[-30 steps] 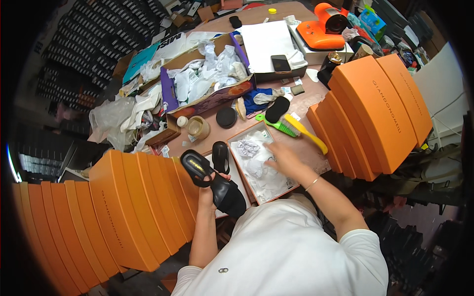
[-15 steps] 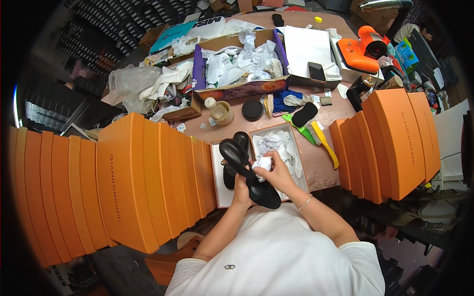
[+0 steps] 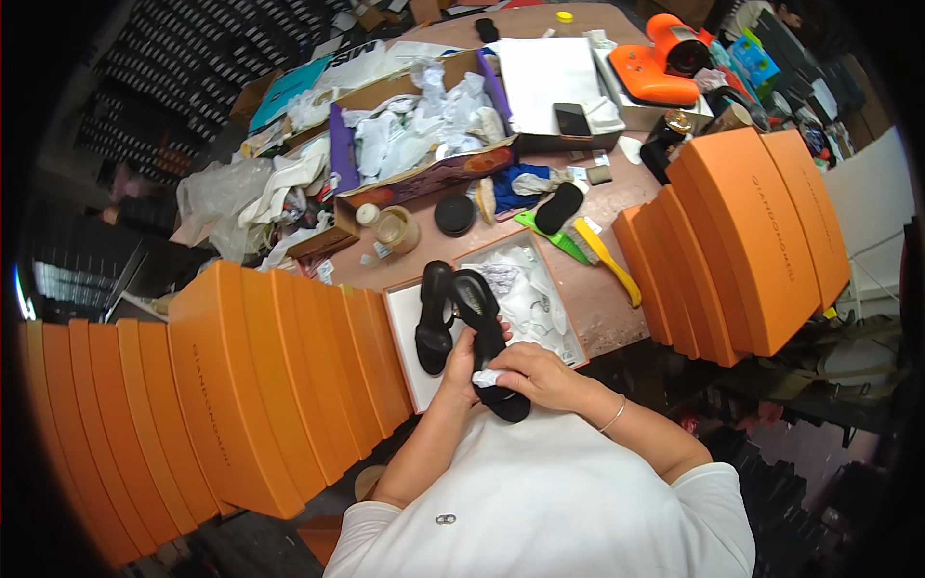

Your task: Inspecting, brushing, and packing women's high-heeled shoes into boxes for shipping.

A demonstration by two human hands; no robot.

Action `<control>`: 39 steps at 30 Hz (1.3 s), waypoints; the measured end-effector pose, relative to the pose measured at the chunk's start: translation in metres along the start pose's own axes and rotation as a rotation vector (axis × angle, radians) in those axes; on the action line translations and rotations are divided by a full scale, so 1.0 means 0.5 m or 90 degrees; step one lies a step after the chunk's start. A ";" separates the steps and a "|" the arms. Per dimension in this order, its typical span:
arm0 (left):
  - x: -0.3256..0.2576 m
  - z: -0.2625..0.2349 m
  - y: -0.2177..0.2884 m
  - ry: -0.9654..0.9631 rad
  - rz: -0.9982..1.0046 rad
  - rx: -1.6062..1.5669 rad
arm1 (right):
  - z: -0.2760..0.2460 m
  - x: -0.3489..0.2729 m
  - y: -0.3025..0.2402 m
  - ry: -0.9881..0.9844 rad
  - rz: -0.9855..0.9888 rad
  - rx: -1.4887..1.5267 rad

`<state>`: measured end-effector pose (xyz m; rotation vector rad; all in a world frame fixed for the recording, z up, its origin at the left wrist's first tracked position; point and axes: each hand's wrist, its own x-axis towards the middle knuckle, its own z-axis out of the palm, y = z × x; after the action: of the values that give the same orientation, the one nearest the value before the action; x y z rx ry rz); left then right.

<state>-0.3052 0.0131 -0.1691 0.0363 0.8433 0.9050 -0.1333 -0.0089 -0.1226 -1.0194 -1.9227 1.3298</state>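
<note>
A black heeled sandal (image 3: 476,301) is gripped around its middle by my left hand (image 3: 460,370), toe end toward my body. My right hand (image 3: 541,376) pinches a wad of white paper (image 3: 487,378) against the front part of the sandal, partly under its strap. How deep the wad sits inside is hidden by my fingers. The other black sandal (image 3: 435,323) lies just left of it in the white-lined half of an open shoebox (image 3: 409,371). White tissue paper (image 3: 530,299) fills the box's right half.
Stacked orange shoeboxes (image 3: 241,385) wall off the left, and more orange shoeboxes (image 3: 737,241) the right. Behind lie a yellow brush (image 3: 607,262), a black pad (image 3: 559,208), a round black tin (image 3: 455,215), a jar (image 3: 397,229) and a purple box (image 3: 424,173) of crumpled paper.
My right hand has brought the paper wad down onto the sandal's front part. The sandal has turned more upright in my left hand. The whole view has shifted.
</note>
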 end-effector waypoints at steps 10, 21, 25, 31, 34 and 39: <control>0.033 0.089 -0.013 -0.059 0.064 0.446 | -0.090 -0.066 0.012 0.162 -0.140 -0.345; 0.107 -0.258 0.158 0.349 0.404 0.926 | -0.119 0.077 0.181 0.095 -0.006 -0.396; 0.173 -0.246 0.177 0.198 0.194 0.872 | -0.037 0.225 0.256 0.030 -0.133 -0.634; 0.104 -0.238 0.189 0.171 0.173 0.388 | -0.068 0.203 0.163 0.098 0.061 -0.153; 0.035 -0.160 0.173 0.148 0.186 0.218 | -0.122 0.136 0.088 -0.052 0.156 -0.061; 0.021 -0.112 0.056 0.034 0.073 -0.032 | -0.061 0.154 -0.005 -0.085 -0.064 -0.105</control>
<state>-0.3577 0.0212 -0.2036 0.0163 0.8743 1.0378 -0.1510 0.0704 -0.1071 -0.9166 -2.1844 1.2268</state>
